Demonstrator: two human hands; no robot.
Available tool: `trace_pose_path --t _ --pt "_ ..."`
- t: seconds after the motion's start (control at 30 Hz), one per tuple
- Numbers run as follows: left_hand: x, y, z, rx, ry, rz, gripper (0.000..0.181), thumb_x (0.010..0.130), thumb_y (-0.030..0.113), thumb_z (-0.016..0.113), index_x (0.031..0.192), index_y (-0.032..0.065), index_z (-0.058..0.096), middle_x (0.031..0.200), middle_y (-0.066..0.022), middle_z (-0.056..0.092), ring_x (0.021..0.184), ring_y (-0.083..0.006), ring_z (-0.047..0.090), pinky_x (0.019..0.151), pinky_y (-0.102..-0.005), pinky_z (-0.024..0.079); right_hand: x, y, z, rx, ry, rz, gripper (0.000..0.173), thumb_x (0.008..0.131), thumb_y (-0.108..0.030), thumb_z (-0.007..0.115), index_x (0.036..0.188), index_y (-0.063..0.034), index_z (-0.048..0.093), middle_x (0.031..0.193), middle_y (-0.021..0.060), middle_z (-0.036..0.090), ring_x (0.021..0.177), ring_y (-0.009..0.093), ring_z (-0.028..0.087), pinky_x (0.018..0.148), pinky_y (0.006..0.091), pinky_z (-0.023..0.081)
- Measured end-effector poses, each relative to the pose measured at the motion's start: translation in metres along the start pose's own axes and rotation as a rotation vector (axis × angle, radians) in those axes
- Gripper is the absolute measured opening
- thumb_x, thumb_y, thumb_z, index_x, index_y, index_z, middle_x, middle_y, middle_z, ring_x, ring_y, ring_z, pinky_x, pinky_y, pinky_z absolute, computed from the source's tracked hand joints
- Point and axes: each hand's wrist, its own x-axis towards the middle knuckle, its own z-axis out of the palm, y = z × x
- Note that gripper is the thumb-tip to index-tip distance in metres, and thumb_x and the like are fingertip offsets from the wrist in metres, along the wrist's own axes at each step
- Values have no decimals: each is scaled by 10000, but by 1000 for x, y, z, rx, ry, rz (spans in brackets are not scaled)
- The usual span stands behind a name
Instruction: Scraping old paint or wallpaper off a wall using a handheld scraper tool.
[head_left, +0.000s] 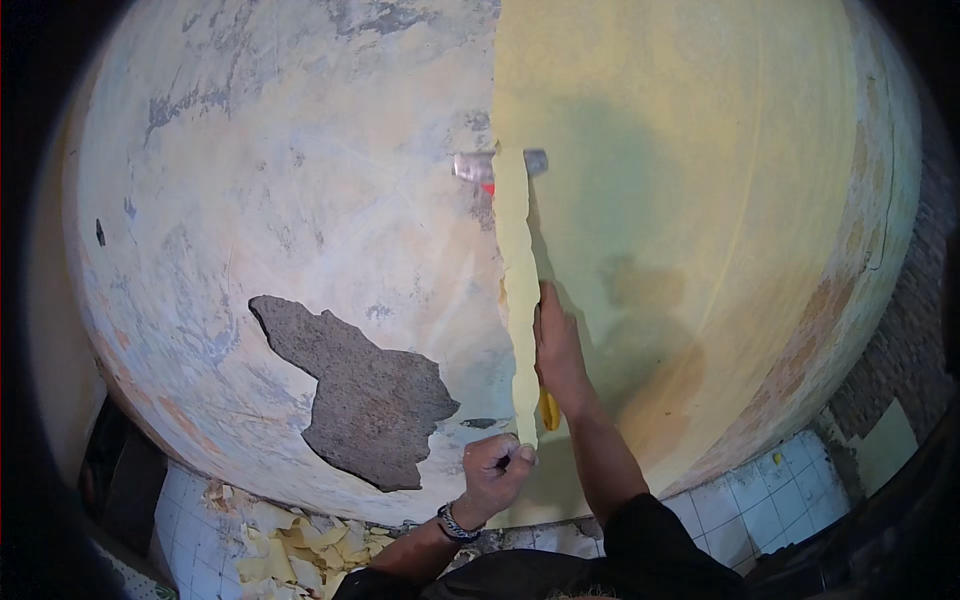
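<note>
A long narrow strip of yellow wallpaper (520, 300) hangs loose from the wall, along the edge of the yellow covering. My left hand (498, 472) pinches its lower end between thumb and fingers. My right hand (559, 341) is closed around a scraper handle (550, 411), yellow at its lower end and partly hidden by the strip and the hand. The scraper's wide metal blade (474, 166) lies against the wall behind the upper strip, showing on both sides of it. Yellow wallpaper (675, 187) covers the wall to the right; bare, patchy plaster (337, 210) shows to the left.
A grey patch of exposed rough wall (379, 405), edged by broken plaster, is at lower left. Peeled yellow scraps (300, 551) are heaped on the white tiled floor (187, 525). A yellow sheet piece (886, 448) lies at the lower right.
</note>
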Motion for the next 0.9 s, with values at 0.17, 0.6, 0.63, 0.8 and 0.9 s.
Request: trace_pose_path --t 0.17,0.6,0.63,0.8,0.9 --pt "-3 5 -6 -48 50 -18 231 850 62 620 630 14 567 540 -57 541 464 -96 471 441 -265 361 12 -16 -3 -102 -11 67 181 971 -175 462 981 -8 394 729 292 573 739 524 543 588 569 390" --pt "-19 -5 -19 4 25 -9 237 839 79 645 622 29 565 542 -60 554 458 -113 494 441 -269 372 89 -46 -9 -119 75 -53 222 1000 -229 416 976 -9 436 788 294 597 818 510 563 670 578 421" --pt "-20 -6 -19 4 22 -11 237 839 79 645 622 29 565 542 -60 554 458 -113 494 441 -269 372 96 -47 -11 -132 76 -52 222 1000 -229 416 976 -9 436 788 294 597 818 510 563 670 578 421" --pt "-24 -12 -22 29 65 -34 234 839 86 648 624 37 572 526 -54 543 451 -112 481 436 -273 364 131 -57 -18 -191 72 21 260 996 -257 420 957 -2 450 829 294 601 815 514 566 691 576 433" --pt "-24 -13 -27 36 53 -20 228 841 88 645 631 31 578 523 -57 543 453 -109 482 435 -272 359 159 -73 -24 -140 91 -85 290 991 -276 425 931 5 461 849 296 603 829 521 561 693 569 439"
